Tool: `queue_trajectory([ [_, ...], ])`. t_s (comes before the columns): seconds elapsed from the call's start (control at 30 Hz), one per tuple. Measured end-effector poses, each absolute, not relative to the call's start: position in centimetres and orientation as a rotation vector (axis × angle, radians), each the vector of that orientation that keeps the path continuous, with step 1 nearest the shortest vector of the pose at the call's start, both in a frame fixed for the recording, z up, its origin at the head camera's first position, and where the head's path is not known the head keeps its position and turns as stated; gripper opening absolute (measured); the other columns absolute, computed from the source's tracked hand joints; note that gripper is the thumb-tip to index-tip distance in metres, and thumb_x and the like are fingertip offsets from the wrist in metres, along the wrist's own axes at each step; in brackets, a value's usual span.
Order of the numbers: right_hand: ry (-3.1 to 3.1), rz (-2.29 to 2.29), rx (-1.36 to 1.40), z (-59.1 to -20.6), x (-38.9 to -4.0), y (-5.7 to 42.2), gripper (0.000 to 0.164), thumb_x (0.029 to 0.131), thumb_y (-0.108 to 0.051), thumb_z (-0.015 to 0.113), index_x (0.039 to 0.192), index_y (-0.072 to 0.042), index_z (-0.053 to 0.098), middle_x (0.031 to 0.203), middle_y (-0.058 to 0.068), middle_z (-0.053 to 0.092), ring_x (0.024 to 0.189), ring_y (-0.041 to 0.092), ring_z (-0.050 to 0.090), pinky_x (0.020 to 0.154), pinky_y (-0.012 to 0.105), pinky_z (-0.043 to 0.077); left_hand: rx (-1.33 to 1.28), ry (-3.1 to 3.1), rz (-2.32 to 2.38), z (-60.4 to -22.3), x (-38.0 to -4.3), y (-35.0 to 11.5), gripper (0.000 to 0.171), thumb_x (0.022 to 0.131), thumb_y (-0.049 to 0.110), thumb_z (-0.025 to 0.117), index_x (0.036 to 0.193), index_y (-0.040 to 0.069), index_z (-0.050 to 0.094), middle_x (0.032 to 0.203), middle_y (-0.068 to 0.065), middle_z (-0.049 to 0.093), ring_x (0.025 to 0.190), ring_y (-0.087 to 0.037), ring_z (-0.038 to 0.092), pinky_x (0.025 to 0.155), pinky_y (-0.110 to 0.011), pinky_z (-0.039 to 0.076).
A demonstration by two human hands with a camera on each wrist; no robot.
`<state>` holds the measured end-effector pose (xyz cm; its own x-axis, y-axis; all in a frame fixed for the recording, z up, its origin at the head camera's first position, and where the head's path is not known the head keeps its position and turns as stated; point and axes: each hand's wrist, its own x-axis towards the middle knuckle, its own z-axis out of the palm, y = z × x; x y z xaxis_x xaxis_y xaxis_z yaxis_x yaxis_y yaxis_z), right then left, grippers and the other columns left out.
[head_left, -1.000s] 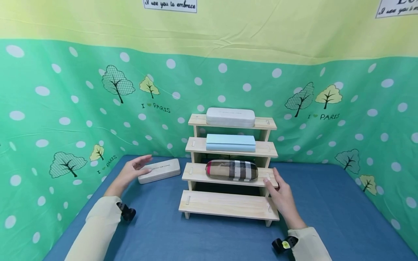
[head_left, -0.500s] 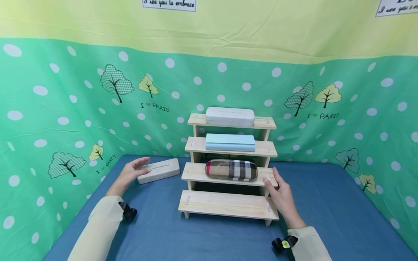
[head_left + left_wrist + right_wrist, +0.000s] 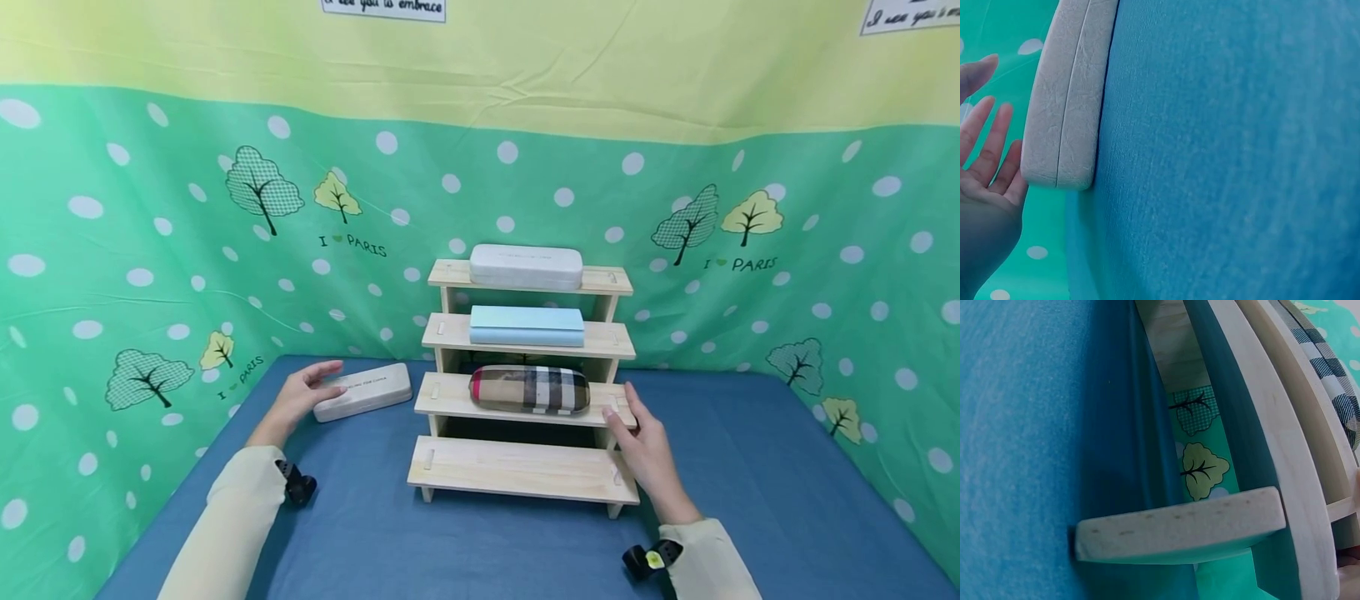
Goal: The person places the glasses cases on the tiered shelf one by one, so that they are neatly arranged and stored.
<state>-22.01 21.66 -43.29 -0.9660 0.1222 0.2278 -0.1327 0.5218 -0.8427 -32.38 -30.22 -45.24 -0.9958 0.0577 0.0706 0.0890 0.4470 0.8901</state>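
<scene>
My left hand [image 3: 296,402] hovers at the left end of a whitish glasses case [image 3: 375,388] lying on the table, its thumb overlapping the lid in the head view. In the left wrist view, spread fingers sit beside the textured case [image 3: 1066,106]. A four-tier wooden display shelf [image 3: 522,469] stands at the centre. My right hand [image 3: 651,454] holds the right end of its second board from the bottom, thumb on top. On that board rests a plaid glasses case [image 3: 529,389]. Above it are a light blue case [image 3: 527,325] and, on the top board, a white case [image 3: 526,267].
A blue cloth [image 3: 480,554] covers the table. Green and yellow printed fabric [image 3: 555,158] hangs close behind the shelf and along both sides. The bottom board is bare.
The head view has shifted slightly, so everything sits a little further left and higher. Both hands and all the cases keep their places relative to the shelf and table.
</scene>
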Motion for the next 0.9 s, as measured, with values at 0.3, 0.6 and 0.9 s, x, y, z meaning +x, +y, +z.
queue_trajectory([
  [0.3, -2.508, 1.417, 0.001, -43.3, -22.0, 21.5, 0.068, 0.097, -0.033, 0.05, 0.149, -0.004, 0.018, 0.148, 0.021, 0.031, 0.096, 0.023, 0.054, 0.068, 0.02, 0.045, -0.124, -2.717, -1.593, -45.9, -32.7, -30.8, 0.07, 0.083, 0.023, 0.072, 0.14, -0.002, 0.041, 0.142, -0.023, 0.041, 0.134, -0.039, 0.03, 0.107, -0.052, 0.023],
  [0.6, -2.501, 1.422, 0.001, -43.3, -22.0, 21.5, 0.068, 0.097, -0.033, 0.051, 0.149, -0.004, 0.018, 0.149, 0.021, 0.031, 0.095, 0.02, 0.054, 0.069, 0.019, 0.045, -0.181, -2.771, -1.601, -46.5, -33.1, -31.3, 0.072, 0.081, 0.025, 0.074, 0.141, 0.001, 0.041, 0.145, -0.022, 0.037, 0.134, -0.038, 0.028, 0.107, -0.053, 0.022],
  [0.9, -2.511, 1.405, -0.009, -43.2, -21.9, 21.6, 0.068, 0.097, -0.033, 0.05, 0.149, -0.004, 0.018, 0.148, 0.022, 0.032, 0.094, 0.021, 0.054, 0.069, 0.019, 0.044, -0.136, -2.832, -1.604, -46.5, -33.3, -31.4, 0.074, 0.082, 0.024, 0.073, 0.144, 0.006, 0.037, 0.15, -0.025, 0.023, 0.136, -0.042, 0.02, 0.106, -0.059, 0.017],
])
